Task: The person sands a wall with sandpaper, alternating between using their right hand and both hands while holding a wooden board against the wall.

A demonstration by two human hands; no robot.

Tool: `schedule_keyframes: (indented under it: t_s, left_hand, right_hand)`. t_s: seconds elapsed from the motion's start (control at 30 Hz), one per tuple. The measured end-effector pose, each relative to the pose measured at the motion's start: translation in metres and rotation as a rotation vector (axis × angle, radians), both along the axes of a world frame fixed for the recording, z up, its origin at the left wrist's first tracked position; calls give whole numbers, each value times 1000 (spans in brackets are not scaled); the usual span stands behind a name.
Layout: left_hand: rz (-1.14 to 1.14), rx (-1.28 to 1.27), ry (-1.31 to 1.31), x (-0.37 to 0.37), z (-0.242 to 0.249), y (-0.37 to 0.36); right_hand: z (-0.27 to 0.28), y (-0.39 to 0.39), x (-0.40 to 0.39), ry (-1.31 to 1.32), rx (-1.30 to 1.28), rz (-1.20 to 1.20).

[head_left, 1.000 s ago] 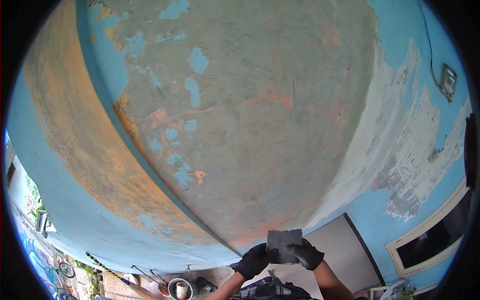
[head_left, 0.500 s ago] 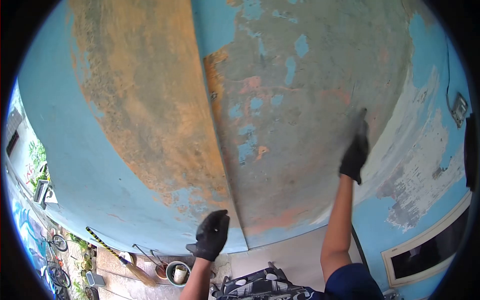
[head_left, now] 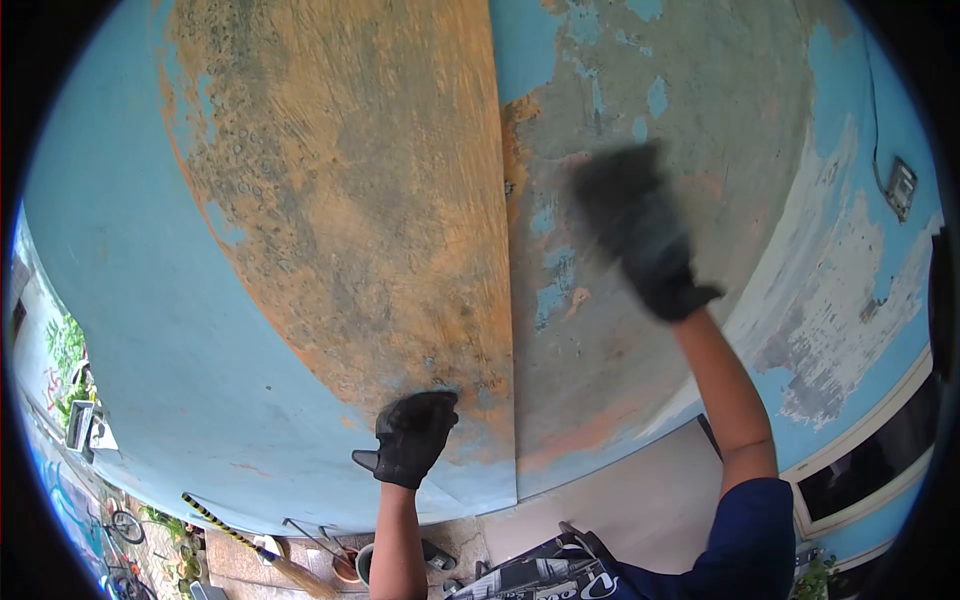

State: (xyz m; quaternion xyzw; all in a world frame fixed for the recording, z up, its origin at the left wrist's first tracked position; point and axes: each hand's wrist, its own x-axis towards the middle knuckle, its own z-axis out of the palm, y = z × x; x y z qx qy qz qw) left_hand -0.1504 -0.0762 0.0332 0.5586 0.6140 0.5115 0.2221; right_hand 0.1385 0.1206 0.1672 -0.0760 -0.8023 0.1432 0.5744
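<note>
My left hand (head_left: 411, 438), in a black glove, is raised in front of the wall's lower part. Its thumb sticks out to the left, apart from loosely bent fingers, and nothing shows in it. My right hand (head_left: 650, 240), also in a black glove, is over the grey bare patch (head_left: 640, 370) of the wall. Motion smears its fingers, and I cannot tell whether the dark shape at their tips is something held. Left of the wall's vertical edge (head_left: 508, 300) is a rough orange-brown patch (head_left: 370, 200), bordered by blue paint (head_left: 110, 270).
A broom (head_left: 290, 572) with a striped handle leans at the lower left, near a brown pot (head_left: 345, 567). Bicycles (head_left: 128, 527) stand farther left. To the right are a wall box with a cable (head_left: 900, 190) and a framed window (head_left: 870, 465).
My right hand has swept left across the grey patch and turned its back toward me. The view has shifted, and the wall's edge now appears farther right. My left hand stays low.
</note>
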Motion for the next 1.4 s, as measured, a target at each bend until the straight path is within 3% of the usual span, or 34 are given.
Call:
schedule_keyframes:
  t_s: [0.07, 0.17, 0.23, 0.37, 0.4, 0.5, 0.53, 0.63, 0.67, 0.7, 0.8, 0.87, 0.93, 0.97, 1.0, 1.07, 1.1, 1.17, 1.23, 1.27, 1.33, 1.4]
  left_hand:
    - [-26, -36, -22, -9, -5, 2]
    - [-63, -56, -11, -8, 5, -1]
    - [-78, -49, 15, -8, 11, -2]
    - [-79, -24, -69, -12, -2, 1]
    - [-79, 4, -166, -9, -6, 2]
    - [-80, 5, -106, -6, 6, -2]
    - [-82, 5, -104, -6, 5, -1]
    - [-66, 4, -118, -5, -3, -1]
    - [-60, 10, -117, -5, -3, 0]
    - [-58, 11, -107, -7, -3, 0]
    - [-83, 28, -172, -7, -12, 4]
    - [-87, 84, -158, -8, -18, 6]
    - [-85, 134, -139, -6, -25, 4]
    - [-92, 156, -270, -4, -28, 1]
    - [-97, 182, -401, -3, -30, -1]
    - [-146, 202, -345, 23, -43, -2]
    - [-200, 213, -300, 43, -48, -4]
    - [-605, 80, -466, 90, -46, -12]
    - [-878, -15, -515, 122, -55, -12]
    - [-873, -16, -511, 133, -50, -13]
    - [-861, -128, -417, 153, -35, -21]
    - [-791, -208, -382, 152, -37, -20]
  right_hand:
    - [2, 7, 12, 24, -216, -30]
    - [-11, 17, 14, 320, -388, 568]
    - [-14, 8, 24, 271, -309, 539]
    - [-39, -4, 44, 203, -330, -207]
    - [-54, -12, 37, 176, -291, -245]
    - [-110, -38, 13, -14, -176, -190]
    - [-130, -36, 19, -2, -263, -238]
    - [-178, -23, 42, 521, -851, -644]
    - [-192, -24, 40, 606, -907, -785]
    - [-217, -30, 32, 469, -834, -911]
    - [-277, -95, 23, -44, -790, -977]
    - [-317, -133, 29, 27, -1102, -817]
    - [-318, -168, 32, 29, -1389, -850]
    - [-319, -184, 34, 27, -1488, -856]
    - [-319, -197, 39, 222, -1608, -642]
    - [-310, -207, 46, 421, -1701, -402]
    - [-300, -215, 50, 448, -1708, -192]
    - [-283, -226, 59, 468, -1710, 21]
    - [-264, -225, 63, 319, -1544, 315]
    - [-252, -223, 66, 319, -1544, 322]
    - [-233, -218, 72, -140, -1209, 96]
    - [-234, -203, 79, -54, -1326, 209]
